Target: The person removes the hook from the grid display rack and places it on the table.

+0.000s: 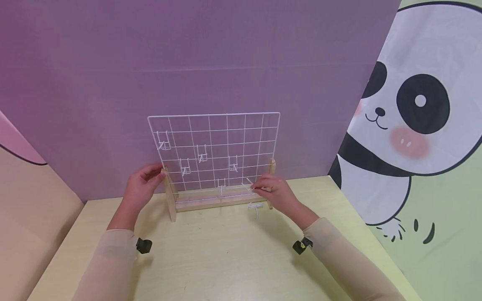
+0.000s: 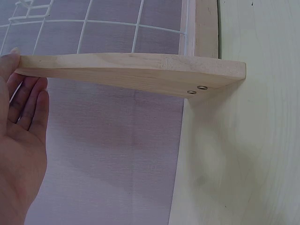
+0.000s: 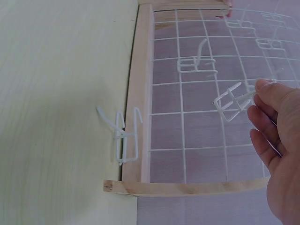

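Observation:
A white wire grid panel (image 1: 214, 114) stands in a wooden stand (image 1: 214, 205) near the back wall. My left hand (image 1: 140, 186) grips the upper end of the left wooden side post (image 2: 131, 63), thumb on one side and fingers on the other. Between thumb and fingers, my right hand (image 1: 276, 193) pinches a small white wire hook (image 3: 228, 97) in front of the panel's lower right. Whether that hook touches the grid, I cannot tell. Several like hooks hang on the grid, among them one at the lower middle (image 3: 197, 64).
Another white wire hook (image 3: 136, 145) lies loose by the front of the stand's base, near the right side post (image 1: 272, 167). The pale wooden table (image 1: 211, 259) meets a purple wall (image 1: 211, 83) behind. A panda picture (image 1: 425, 175) covers the right wall.

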Demonstrator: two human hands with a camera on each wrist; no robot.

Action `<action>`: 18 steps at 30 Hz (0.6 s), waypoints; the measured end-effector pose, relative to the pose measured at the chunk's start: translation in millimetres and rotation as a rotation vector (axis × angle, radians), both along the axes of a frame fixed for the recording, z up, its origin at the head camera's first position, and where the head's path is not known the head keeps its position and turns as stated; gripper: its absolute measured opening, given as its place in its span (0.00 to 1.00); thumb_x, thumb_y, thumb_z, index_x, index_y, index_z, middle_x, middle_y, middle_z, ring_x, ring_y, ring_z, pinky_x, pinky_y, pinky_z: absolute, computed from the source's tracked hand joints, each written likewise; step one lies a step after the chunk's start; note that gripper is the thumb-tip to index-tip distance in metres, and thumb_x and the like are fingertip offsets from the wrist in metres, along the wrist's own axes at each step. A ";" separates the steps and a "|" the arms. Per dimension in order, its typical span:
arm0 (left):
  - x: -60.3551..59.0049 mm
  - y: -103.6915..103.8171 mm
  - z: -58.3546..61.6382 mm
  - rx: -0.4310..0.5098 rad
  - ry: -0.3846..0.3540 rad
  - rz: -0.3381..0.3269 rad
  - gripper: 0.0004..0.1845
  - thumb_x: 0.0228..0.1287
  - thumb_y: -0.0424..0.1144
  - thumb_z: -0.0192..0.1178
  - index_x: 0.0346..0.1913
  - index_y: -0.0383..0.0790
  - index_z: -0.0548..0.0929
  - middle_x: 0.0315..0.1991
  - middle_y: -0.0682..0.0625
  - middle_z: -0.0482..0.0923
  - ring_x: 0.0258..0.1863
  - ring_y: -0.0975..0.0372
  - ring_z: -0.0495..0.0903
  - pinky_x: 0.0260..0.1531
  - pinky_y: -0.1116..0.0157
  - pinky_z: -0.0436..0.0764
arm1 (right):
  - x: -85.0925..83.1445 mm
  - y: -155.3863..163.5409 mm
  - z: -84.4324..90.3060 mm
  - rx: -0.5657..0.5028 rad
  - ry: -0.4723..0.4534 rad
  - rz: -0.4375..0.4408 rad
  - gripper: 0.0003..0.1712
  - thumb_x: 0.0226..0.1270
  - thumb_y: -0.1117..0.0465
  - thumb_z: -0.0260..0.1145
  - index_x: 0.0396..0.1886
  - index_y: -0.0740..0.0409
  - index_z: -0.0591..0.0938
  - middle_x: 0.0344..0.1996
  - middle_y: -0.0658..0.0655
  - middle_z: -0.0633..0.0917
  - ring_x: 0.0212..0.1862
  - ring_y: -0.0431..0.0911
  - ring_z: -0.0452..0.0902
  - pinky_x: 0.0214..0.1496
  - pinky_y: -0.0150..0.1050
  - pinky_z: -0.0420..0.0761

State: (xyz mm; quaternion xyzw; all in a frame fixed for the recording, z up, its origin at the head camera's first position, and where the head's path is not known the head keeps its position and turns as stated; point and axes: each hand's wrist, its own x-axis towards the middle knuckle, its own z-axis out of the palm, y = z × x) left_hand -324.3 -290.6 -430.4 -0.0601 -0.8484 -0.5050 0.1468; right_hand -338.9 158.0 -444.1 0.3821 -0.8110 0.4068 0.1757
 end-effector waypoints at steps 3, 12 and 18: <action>0.0 0.1 -0.4 -0.002 0.002 0.004 0.25 0.86 0.44 0.63 0.74 0.32 0.81 0.69 0.36 0.81 0.69 0.46 0.79 0.57 0.81 0.79 | -0.5 -2.9 -2.6 0.016 -0.004 0.013 0.07 0.68 0.75 0.79 0.42 0.63 0.94 0.40 0.54 0.92 0.44 0.49 0.87 0.46 0.36 0.88; 0.3 -0.1 -0.1 -0.028 -0.002 0.019 0.25 0.86 0.46 0.63 0.73 0.33 0.82 0.68 0.36 0.82 0.68 0.46 0.79 0.62 0.73 0.81 | -5.9 -8.8 -14.0 0.098 0.039 0.051 0.05 0.70 0.72 0.78 0.42 0.61 0.95 0.39 0.54 0.91 0.41 0.44 0.86 0.42 0.34 0.87; 1.1 0.9 1.9 -0.016 0.011 0.008 0.24 0.85 0.44 0.64 0.73 0.32 0.82 0.67 0.36 0.82 0.68 0.46 0.79 0.58 0.79 0.80 | -7.9 -12.5 -21.7 0.126 0.012 0.081 0.04 0.72 0.71 0.78 0.43 0.62 0.95 0.40 0.55 0.92 0.41 0.45 0.87 0.43 0.34 0.88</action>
